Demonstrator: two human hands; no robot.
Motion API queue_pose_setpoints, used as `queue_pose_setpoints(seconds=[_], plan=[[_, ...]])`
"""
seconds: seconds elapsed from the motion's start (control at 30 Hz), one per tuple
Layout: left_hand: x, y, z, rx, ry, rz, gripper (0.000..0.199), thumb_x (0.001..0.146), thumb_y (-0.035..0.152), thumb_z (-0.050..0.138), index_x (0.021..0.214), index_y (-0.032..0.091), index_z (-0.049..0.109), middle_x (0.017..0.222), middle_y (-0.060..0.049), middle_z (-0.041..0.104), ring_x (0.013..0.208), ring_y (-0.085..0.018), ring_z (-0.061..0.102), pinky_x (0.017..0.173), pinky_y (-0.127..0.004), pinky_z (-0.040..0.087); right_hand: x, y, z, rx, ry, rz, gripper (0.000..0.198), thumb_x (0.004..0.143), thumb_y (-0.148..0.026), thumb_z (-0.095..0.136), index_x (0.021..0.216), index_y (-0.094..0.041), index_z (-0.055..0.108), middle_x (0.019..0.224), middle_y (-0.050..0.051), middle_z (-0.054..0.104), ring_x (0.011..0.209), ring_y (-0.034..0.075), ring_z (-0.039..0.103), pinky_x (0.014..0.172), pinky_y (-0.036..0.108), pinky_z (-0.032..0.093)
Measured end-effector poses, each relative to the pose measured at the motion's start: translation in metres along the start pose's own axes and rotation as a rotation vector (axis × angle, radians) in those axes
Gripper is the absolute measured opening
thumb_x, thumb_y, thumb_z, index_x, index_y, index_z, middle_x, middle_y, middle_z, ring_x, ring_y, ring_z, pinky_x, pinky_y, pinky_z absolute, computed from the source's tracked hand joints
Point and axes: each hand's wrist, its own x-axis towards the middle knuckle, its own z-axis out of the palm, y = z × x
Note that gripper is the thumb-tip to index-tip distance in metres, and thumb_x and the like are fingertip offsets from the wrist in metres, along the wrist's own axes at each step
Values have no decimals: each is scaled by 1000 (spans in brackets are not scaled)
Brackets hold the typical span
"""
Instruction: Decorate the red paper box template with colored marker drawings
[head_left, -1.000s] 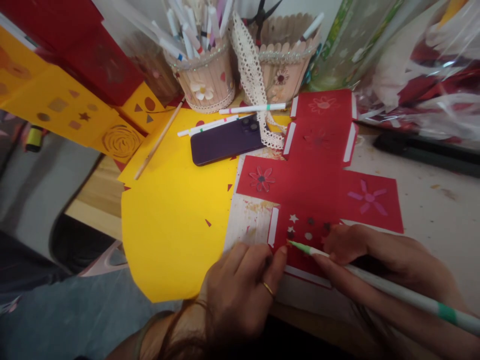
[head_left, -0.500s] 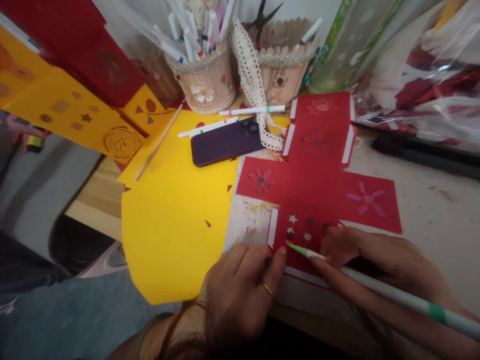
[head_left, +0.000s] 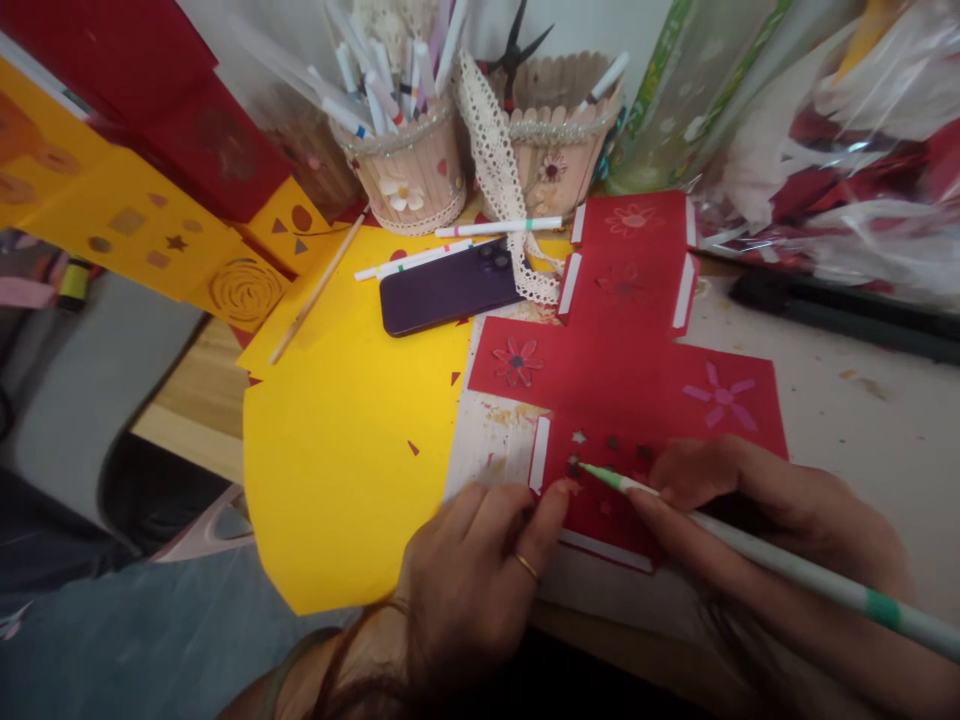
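A red cross-shaped paper cutout (head_left: 626,365), a box net with white strips along its flaps, lies flat in front of me. Flowers show on its arms, with small stars and dots on its lower panel. In my right hand (head_left: 787,520) is a white marker (head_left: 799,570) with a green tip and band, gripped between thumb and fingers. Its tip meets the lower panel beside a small star. My left hand (head_left: 476,575), ringed and with curled fingers, grips the cutout's lower left edge against the table; its fingertips are partly hidden.
Yellow paper (head_left: 345,460) spreads to the left, carrying a dark phone (head_left: 446,290) and a thin wooden stick (head_left: 319,290). Behind stand two decorated pots, one of them (head_left: 412,175) full of markers. Lace ribbon (head_left: 491,140) hangs from the other. Clear plastic wrapping (head_left: 840,180) sits back right.
The marker tip has shifted slightly up the lower panel, my right hand moving with it. My left hand stays at the cutout's edge. The whole view has shifted a little.
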Motion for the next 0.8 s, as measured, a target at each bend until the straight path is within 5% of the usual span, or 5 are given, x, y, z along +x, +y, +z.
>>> queue_pose_setpoints(seconds=[0.13, 0.37, 0.8], plan=[[2, -2, 2, 36, 11, 78, 29, 90, 23, 45, 110, 35, 62, 69, 3, 62, 57, -13, 53, 47, -21, 39, 0, 1, -1, -27, -29, 14, 20, 80, -25, 60, 66, -26, 46, 57, -4, 57, 44, 13, 48, 40, 25, 37], [6, -1, 5, 8, -14, -7, 22, 92, 29, 46, 102, 35, 65, 55, 4, 50, 50, -12, 47, 50, -21, 39, 2, 6, -2, -2, -105, -4, 22, 81, -22, 59, 65, -24, 44, 55, -6, 56, 44, 10, 48, 40, 21, 35], [0, -1, 0, -7, -86, 18, 26, 90, 24, 45, 110, 34, 59, 64, 3, 51, 58, -13, 50, 57, -23, 44, 3, -4, -2, -2, -64, 97, 20, 80, -31, 60, 64, -26, 49, 58, -6, 58, 48, 13, 51, 44, 23, 39]])
